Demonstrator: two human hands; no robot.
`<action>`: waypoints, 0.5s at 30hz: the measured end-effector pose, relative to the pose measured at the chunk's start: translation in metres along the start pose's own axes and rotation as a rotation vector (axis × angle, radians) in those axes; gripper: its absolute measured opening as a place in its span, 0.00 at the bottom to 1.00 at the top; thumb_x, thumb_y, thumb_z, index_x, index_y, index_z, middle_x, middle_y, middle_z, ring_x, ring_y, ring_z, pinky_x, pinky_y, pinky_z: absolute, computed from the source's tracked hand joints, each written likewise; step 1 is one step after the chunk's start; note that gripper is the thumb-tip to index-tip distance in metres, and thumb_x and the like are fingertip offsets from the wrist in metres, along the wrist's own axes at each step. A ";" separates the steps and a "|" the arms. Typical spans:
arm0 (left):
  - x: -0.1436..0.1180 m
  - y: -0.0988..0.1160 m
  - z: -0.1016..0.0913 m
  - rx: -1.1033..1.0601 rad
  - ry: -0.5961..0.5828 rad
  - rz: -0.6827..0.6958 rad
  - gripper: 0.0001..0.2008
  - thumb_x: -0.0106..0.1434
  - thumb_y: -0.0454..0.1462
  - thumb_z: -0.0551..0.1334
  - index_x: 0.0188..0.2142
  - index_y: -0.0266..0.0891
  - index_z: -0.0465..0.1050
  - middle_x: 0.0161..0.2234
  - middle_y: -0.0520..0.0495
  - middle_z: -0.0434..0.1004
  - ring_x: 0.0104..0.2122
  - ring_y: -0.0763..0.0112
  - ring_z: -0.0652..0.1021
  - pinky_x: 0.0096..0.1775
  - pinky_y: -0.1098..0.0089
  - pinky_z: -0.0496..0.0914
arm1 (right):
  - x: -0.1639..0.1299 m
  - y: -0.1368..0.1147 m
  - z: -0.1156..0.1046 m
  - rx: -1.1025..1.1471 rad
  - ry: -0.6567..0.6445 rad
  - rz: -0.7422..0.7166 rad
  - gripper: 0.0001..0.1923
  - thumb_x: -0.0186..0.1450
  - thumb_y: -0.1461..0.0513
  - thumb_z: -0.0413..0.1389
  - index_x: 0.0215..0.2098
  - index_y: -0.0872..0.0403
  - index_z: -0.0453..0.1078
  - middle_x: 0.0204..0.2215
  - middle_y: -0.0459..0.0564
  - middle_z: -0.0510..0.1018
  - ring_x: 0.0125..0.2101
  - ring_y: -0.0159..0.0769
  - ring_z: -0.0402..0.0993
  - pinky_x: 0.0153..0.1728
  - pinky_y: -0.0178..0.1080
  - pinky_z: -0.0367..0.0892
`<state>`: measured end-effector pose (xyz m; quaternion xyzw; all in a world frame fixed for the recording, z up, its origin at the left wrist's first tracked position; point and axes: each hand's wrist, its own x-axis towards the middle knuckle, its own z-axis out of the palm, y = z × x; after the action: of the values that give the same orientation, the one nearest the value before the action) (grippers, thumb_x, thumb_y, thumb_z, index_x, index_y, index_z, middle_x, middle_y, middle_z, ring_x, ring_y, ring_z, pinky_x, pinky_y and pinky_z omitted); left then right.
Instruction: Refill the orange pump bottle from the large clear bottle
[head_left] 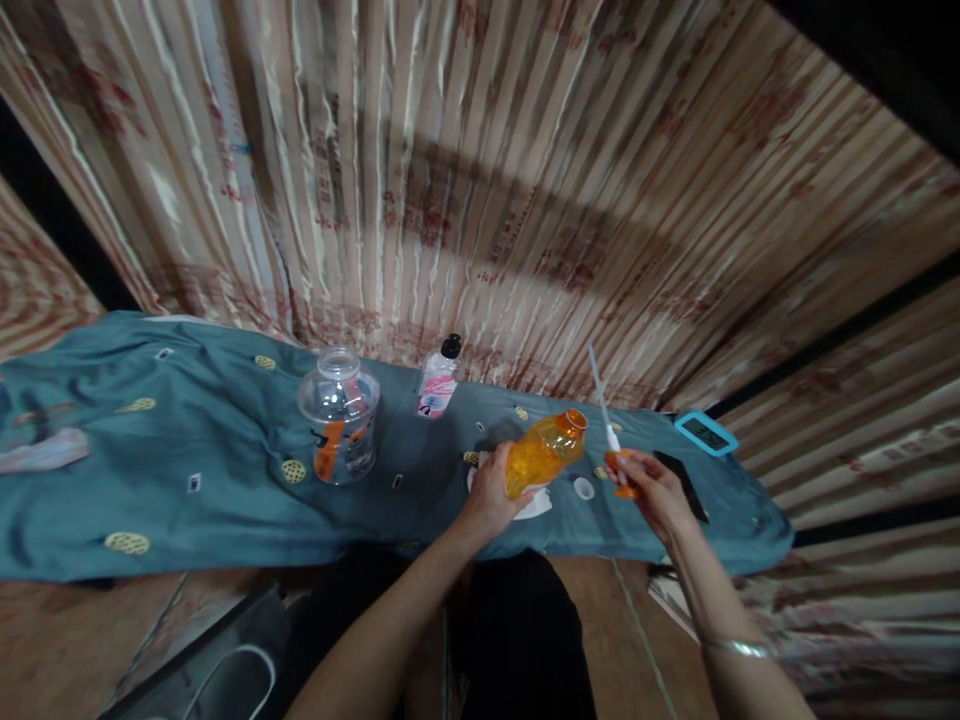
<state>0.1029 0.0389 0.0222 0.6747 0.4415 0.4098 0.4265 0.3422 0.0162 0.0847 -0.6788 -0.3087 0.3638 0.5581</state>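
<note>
My left hand (493, 492) is wrapped round a clear orange bottle (541, 455), which tilts to the right with its uncapped neck uppermost. In my right hand (658, 489) is an orange and white pump head (622, 472), pinched between the fingers. Its long thin tube (598, 385) points up and away, apart from the bottle's mouth. Beneath my left hand and the bottle lies something white and flat (534, 505), partly hidden. A small round white piece (583, 488) rests on the cloth between my two hands.
A clear wide jar (352, 400) with an orange label stands left on the teal cloth (225, 480). Behind stands a pink-labelled bottle (439, 385) with a black top. At right are a blue-framed digital display (706, 433) and a dark flat object (681, 485). Curtains (480, 200) hang behind.
</note>
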 end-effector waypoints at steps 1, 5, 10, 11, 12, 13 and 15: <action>0.000 0.000 0.001 0.002 0.005 -0.002 0.34 0.48 0.30 0.70 0.54 0.41 0.60 0.51 0.43 0.74 0.52 0.57 0.75 0.54 0.58 0.69 | -0.018 -0.004 -0.016 0.042 -0.006 -0.001 0.28 0.41 0.55 0.74 0.35 0.57 0.71 0.30 0.48 0.78 0.27 0.30 0.75 0.30 0.29 0.72; 0.002 -0.002 0.003 0.021 0.016 -0.009 0.35 0.49 0.32 0.71 0.54 0.41 0.60 0.51 0.42 0.74 0.51 0.56 0.75 0.54 0.57 0.69 | -0.080 -0.025 -0.078 0.060 0.035 0.037 0.29 0.31 0.54 0.76 0.32 0.51 0.77 0.30 0.48 0.80 0.24 0.29 0.75 0.28 0.26 0.72; 0.002 -0.005 0.004 0.009 0.013 0.006 0.35 0.49 0.32 0.71 0.55 0.42 0.61 0.51 0.43 0.74 0.52 0.56 0.75 0.54 0.57 0.68 | -0.127 -0.068 -0.114 -0.278 0.198 0.094 0.29 0.22 0.54 0.72 0.26 0.47 0.80 0.38 0.52 0.81 0.40 0.43 0.78 0.35 0.28 0.73; 0.002 -0.005 0.004 0.014 0.011 0.008 0.35 0.49 0.32 0.70 0.55 0.42 0.61 0.50 0.43 0.75 0.52 0.56 0.75 0.54 0.57 0.68 | -0.132 -0.076 -0.116 -0.335 0.238 0.093 0.29 0.19 0.54 0.71 0.24 0.46 0.80 0.39 0.53 0.80 0.43 0.48 0.77 0.38 0.31 0.73; 0.002 -0.005 0.003 0.023 0.009 0.008 0.35 0.49 0.31 0.70 0.55 0.42 0.60 0.50 0.43 0.75 0.52 0.56 0.75 0.54 0.57 0.69 | -0.135 -0.082 -0.117 -0.376 0.254 0.085 0.28 0.18 0.55 0.69 0.22 0.45 0.79 0.38 0.53 0.80 0.45 0.52 0.76 0.43 0.35 0.72; 0.002 -0.004 0.003 0.033 0.010 0.005 0.35 0.49 0.31 0.70 0.55 0.42 0.60 0.50 0.43 0.75 0.51 0.56 0.75 0.53 0.57 0.69 | -0.136 -0.087 -0.120 -0.420 0.255 0.082 0.26 0.19 0.55 0.69 0.22 0.44 0.79 0.38 0.54 0.80 0.46 0.54 0.75 0.47 0.37 0.70; 0.001 -0.003 0.002 0.047 0.008 -0.002 0.35 0.49 0.31 0.70 0.55 0.41 0.60 0.50 0.42 0.75 0.51 0.55 0.75 0.53 0.57 0.69 | -0.134 -0.092 -0.129 -0.475 0.245 0.000 0.25 0.21 0.55 0.68 0.22 0.41 0.79 0.37 0.54 0.80 0.46 0.56 0.74 0.51 0.40 0.66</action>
<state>0.1042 0.0405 0.0192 0.6826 0.4534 0.4014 0.4091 0.3758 -0.1464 0.2093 -0.8298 -0.3155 0.1962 0.4163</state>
